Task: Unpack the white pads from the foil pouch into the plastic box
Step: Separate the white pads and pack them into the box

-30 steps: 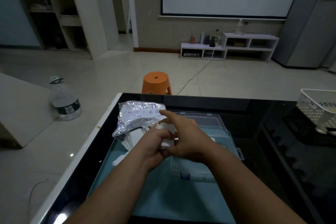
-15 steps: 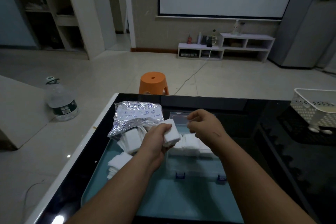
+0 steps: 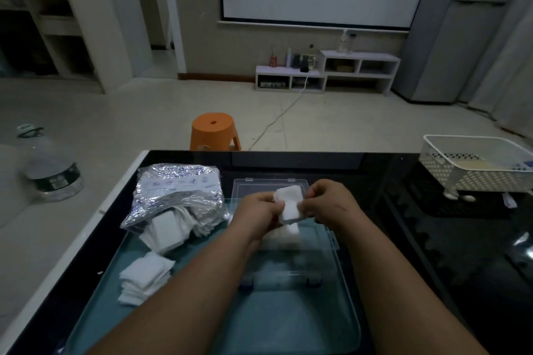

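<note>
Evidently the left hand (image 3: 256, 212) and right hand (image 3: 326, 204) both pinch one white pad (image 3: 289, 199), fingers clamped on its edges, directly over the plastic box (image 3: 328, 242), probably to drop it in.

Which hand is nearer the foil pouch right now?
Left. The left hand is just right of the foil pouch, pinching a white pad; the right hand pinches the pad's other side, farther away.

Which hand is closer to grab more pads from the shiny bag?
Left, probably. The left hand is nearer the foil pouch; the right hand sits beyond the white pad both pinch.
</note>
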The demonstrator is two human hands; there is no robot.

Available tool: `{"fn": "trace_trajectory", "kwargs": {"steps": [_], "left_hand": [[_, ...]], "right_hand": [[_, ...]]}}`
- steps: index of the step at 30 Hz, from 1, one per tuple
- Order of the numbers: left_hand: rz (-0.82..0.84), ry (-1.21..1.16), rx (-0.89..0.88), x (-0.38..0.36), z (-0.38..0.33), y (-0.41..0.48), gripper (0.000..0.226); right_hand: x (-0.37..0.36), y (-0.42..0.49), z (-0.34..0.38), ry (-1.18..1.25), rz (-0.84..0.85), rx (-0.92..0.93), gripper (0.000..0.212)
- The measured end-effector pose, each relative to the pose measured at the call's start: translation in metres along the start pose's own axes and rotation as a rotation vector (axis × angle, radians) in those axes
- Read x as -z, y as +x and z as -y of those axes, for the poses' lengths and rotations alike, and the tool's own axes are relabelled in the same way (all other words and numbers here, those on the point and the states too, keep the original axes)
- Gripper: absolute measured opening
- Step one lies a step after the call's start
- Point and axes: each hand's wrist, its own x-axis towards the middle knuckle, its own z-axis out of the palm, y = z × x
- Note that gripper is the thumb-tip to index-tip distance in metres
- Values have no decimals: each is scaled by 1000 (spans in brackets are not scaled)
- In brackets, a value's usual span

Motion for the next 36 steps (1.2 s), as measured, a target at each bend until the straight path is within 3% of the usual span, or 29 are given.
{"fn": "trace_trajectory", "kwargs": {"steps": [4, 15, 21, 28, 36], "left_hand": [[-118, 282, -37, -14, 6, 9, 36], [-85, 706, -47, -39, 12, 13, 21], [-91, 868, -44, -45, 14, 20, 18], [-152, 1064, -167, -50, 28, 20, 7], [-38, 1121, -162, -45, 26, 24, 26]], "right_hand": [[6, 11, -16, -109, 23, -91, 5], [4, 21, -40, -314, -46, -85, 12], [-1, 25, -44, -385, -67, -90, 5], [-11, 28, -58, -464, -52, -84, 11], [-13, 35, -57, -468, 8, -184, 18]]}}
